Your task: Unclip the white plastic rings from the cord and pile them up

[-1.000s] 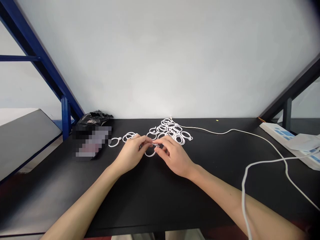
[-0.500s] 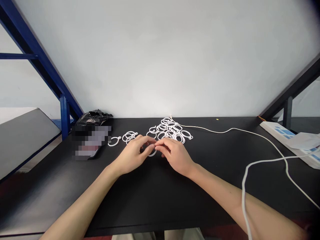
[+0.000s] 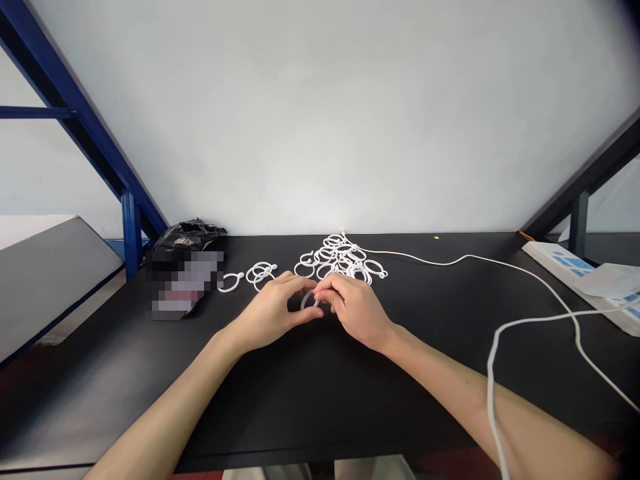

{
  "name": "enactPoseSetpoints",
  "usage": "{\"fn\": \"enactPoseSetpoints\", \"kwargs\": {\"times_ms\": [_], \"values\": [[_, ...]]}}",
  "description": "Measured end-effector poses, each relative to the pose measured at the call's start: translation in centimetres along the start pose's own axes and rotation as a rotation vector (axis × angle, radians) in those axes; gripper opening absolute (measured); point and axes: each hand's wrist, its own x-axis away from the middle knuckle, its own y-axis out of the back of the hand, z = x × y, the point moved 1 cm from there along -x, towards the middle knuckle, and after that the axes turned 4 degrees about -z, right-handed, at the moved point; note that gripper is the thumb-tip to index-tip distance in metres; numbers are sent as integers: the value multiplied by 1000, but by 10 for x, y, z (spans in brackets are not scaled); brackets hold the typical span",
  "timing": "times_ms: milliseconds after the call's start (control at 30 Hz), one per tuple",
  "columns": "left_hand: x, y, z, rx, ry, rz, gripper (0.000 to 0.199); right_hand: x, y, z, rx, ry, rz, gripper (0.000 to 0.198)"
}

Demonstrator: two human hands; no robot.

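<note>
A white curtain ring point(image 3: 304, 301), partly hidden by fingers, is held low over the black table between my hands. My right hand point(image 3: 356, 313) pinches its upper right side with thumb and forefinger. On the other side, my left hand point(image 3: 273, 310) curves around the ring, fingers at its top and thumb at its lower edge. Just beyond my right hand lies a heap of similar white rings point(image 3: 340, 257), some with small eyelets. Beyond my left hand are a few overlapping rings point(image 3: 261, 272) and a single ring point(image 3: 230, 283).
A black plastic bag point(image 3: 187, 235) and a blurred-out item point(image 3: 185, 283) lie at the left. White cable point(image 3: 493, 373) hangs across my right forearm. A white and blue box point(image 3: 570, 267) sits at the right edge. Behind the black table point(image 3: 320, 400) rises a pale wall point(image 3: 340, 120).
My left thumb has moved away from the right fingertips, down towards the ring's lower edge. The ring now shows more upright between my hands. My right hand keeps its pinch.
</note>
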Motion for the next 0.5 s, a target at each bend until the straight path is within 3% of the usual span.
{"fn": "enactPoseSetpoints", "kwargs": {"times_ms": [133,300,500], "values": [[-1,1,6,-104,-25,-70,26,0,3,-3,-12,-12,2,12],[0,14,28,-422,126,-359,34,-3,16,-5,255,-46,-110,22],[4,20,45,-644,244,-419,41,-4,17,-6,635,-227,148,18]]}}
